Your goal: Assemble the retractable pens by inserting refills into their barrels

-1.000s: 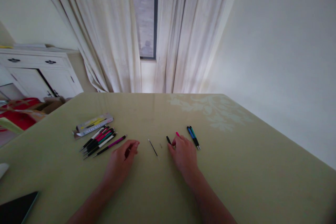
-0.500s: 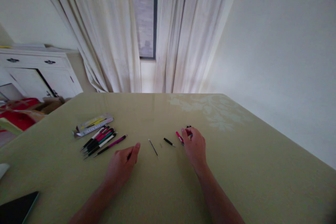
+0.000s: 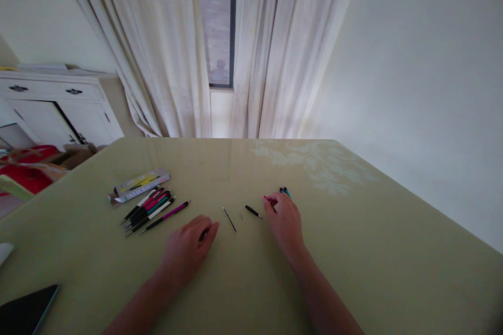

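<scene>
My right hand (image 3: 286, 218) is closed over a pink pen barrel (image 3: 265, 198), with the barrel's end showing past the fingertips and the rest hidden. Just beyond that hand lie dark pen pieces with blue-green parts (image 3: 287, 191). My left hand (image 3: 192, 243) rests on the table with fingers curled and thumb against them; whatever may be inside is hidden. Between the hands are a thin pen refill (image 3: 229, 219), a tiny spring-like piece (image 3: 241, 216) and a black pen grip section with a pale tip (image 3: 253, 212).
A pile of several pens (image 3: 149, 209) lies at the left, a purple pen (image 3: 167, 217) beside it. Behind it is an opened pen box (image 3: 141, 187). A dark flat device (image 3: 29, 309) sits at the near left of the green table (image 3: 236, 288). Curtains and a wall stand beyond.
My right hand has shifted slightly left onto the pink barrel, uncovering the blue-green pieces behind it. The left hand has moved a little to the right and turned inward.
</scene>
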The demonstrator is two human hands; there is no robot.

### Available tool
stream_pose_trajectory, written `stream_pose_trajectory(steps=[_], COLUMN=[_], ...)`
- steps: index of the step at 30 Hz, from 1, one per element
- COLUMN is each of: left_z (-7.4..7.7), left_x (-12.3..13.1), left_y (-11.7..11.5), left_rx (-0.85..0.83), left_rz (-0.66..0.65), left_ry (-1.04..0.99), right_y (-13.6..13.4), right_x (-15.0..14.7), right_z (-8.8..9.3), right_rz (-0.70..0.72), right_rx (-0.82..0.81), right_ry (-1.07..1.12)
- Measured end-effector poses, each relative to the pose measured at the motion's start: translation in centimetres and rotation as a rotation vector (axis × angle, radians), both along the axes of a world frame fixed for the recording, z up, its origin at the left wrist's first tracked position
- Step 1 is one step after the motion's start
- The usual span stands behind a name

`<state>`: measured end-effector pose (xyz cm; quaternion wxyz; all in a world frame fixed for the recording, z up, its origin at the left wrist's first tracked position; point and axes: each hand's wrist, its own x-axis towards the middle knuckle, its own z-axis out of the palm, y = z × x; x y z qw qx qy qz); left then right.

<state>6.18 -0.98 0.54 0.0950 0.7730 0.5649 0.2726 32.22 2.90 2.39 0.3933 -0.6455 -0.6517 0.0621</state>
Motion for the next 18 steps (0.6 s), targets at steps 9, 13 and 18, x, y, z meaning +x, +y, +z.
stream_pose_trajectory(steps=[9,13,18], left_z=[-1.3,-0.5,-0.6], left_x=[1.0,1.0,1.2], left_y=[-0.8,-0.8,-0.5], left_rx=[0.086,0.070,0.177], left_rz=[-0.440,-0.439,-0.422], left_ry=[0.164,0.173,0.271], right_y=[-1.0,-1.1,-1.1], right_x=[-3.5,-4.2,-4.6], right_z=[-1.1,-1.4,-1.2], right_rz=[0.194,0.237,0.252], right_rx=[-0.114,-0.129,-0.109], right_ry=[-0.200,-0.212,-0.295])
